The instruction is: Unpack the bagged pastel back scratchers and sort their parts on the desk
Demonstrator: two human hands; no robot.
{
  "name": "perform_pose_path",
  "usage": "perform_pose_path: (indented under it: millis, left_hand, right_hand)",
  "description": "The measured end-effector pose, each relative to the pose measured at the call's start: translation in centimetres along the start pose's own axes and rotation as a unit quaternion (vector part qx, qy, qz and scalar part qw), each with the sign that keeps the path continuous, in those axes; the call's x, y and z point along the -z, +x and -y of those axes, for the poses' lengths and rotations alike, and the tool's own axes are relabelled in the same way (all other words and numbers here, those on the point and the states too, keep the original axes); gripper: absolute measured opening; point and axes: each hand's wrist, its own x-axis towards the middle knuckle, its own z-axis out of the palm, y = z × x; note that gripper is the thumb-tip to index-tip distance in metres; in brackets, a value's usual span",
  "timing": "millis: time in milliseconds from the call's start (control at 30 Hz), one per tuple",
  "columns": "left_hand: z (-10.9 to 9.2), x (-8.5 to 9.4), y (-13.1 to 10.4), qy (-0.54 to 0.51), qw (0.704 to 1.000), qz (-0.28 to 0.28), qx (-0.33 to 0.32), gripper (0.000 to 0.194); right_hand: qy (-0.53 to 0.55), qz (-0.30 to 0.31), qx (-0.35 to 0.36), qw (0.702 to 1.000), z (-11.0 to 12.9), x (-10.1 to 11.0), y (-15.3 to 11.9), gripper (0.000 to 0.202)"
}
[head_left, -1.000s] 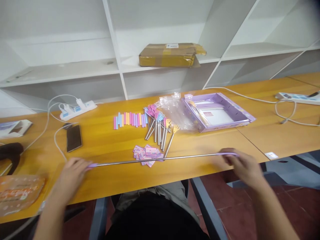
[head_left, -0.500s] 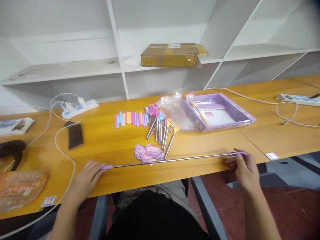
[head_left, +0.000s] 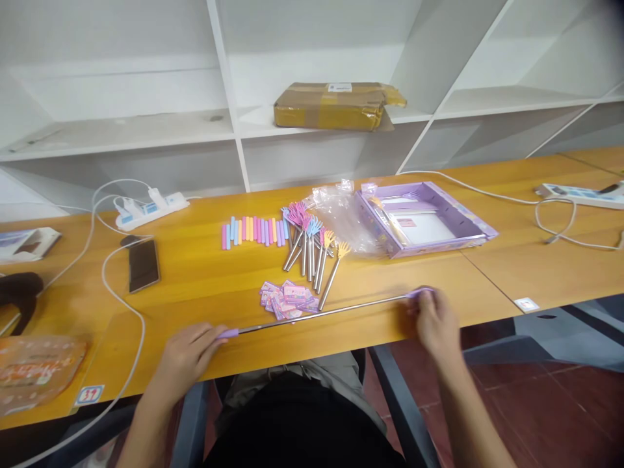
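A telescopic back scratcher stretches between my hands, its thin metal rod partly drawn out. My left hand is closed on its purple handle at the left end. At the purple head end, my right hand grips it, slightly blurred. Just beyond the rod lies a pile of small pink and purple cards. Behind them several short metal back scratchers with pink, blue and yellow claw heads lie heaped. To their left is a row of coloured handle sleeves.
A purple open box holds more scratchers, with clear plastic bags beside it. A phone, a white cable, a power strip and an orange packet are on the left. A taped carton sits on the shelf.
My hands have come closer together, the right moving left and the left moving right. The scratcher's rod between them is shorter now.
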Motion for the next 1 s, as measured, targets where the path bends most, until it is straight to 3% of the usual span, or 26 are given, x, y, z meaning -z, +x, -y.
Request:
perform_pose_path:
  millis: [133,233,367,533,1000]
  left_hand:
    - [-4.9,-3.5,1.9,-0.007,1.000,0.003,0.016,0.024]
    - [-6.4,-5.2,2.3,-0.066,0.997,0.020,0.030,0.027]
    - [-5.9,-5.4,1.8,-0.131,0.988,0.062,0.051,0.029]
    - [-5.7,-5.2,2.2,-0.141,0.980,0.117,0.073,0.029]
    - [-5.6,-6.4,2.2,-0.009,0.989,0.145,0.032,0.041]
  right_hand:
    - [0.053,0.186,0.051,0.980,5.0,-6.4,-8.8,0.041]
    - [0.094,0.264,0.126,0.952,6.8,-8.7,-12.8,0.032]
    - [0.060,0.328,0.192,0.923,6.7,-7.9,-11.6,0.027]
    - [0.070,0.384,0.153,0.908,6.4,-7.0,-9.5,0.030]
    - [0.133,0.385,0.110,0.906,6.7,-7.3,-9.9,0.041]
